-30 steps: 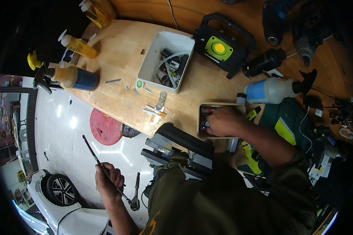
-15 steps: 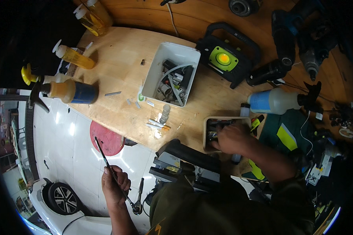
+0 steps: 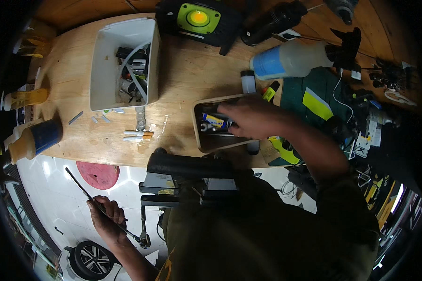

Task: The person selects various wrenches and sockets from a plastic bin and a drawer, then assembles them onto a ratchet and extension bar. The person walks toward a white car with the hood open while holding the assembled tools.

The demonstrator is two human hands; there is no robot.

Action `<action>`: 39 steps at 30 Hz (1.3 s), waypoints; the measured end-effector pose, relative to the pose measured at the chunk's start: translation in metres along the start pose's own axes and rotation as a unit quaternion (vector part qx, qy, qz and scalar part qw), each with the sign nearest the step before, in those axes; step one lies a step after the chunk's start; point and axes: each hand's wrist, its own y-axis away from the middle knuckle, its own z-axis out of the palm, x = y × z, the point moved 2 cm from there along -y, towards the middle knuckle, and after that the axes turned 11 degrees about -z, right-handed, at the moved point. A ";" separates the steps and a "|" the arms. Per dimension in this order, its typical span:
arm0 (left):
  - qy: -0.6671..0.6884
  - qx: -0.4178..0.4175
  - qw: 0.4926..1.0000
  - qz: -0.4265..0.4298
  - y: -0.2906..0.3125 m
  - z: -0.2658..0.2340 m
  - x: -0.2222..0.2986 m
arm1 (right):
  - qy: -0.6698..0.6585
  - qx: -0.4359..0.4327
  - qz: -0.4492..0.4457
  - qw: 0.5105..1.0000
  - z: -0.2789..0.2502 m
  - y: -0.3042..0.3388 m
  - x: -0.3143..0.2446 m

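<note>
My left hand is closed around a long thin metal extension bar, held out over the floor left of the bench. At the bar's lower end is a ratchet, its handle pointing up toward the bench. My right hand reaches into a small tan-rimmed tray. Motion blur smears its fingers, so a grip on anything there cannot be made out. Inside the tray, beside those fingers, lie a blue and yellow tube and an open-ended spanner.
A white bin of metal parts stands on the wooden bench. Cigarettes and stacked coins lie in front. A spray bottle and work light are behind. A black padded object sits at the near edge.
The view has swung right, shifting the bench leftward. My right hand has lifted and drawn back within the tray, uncovering the tube and spanner. My left hand still grips the bar.
</note>
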 end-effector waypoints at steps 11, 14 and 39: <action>-0.045 -0.002 0.999 0.007 0.007 0.011 -0.004 | -0.035 0.210 0.016 0.977 -0.017 0.051 0.004; -0.049 0.017 0.999 0.008 0.012 0.014 -0.007 | -0.059 0.207 0.014 0.976 -0.011 0.053 0.007; -0.038 0.024 0.999 0.027 0.030 0.005 -0.014 | 0.201 0.189 -0.009 0.961 0.015 0.027 -0.006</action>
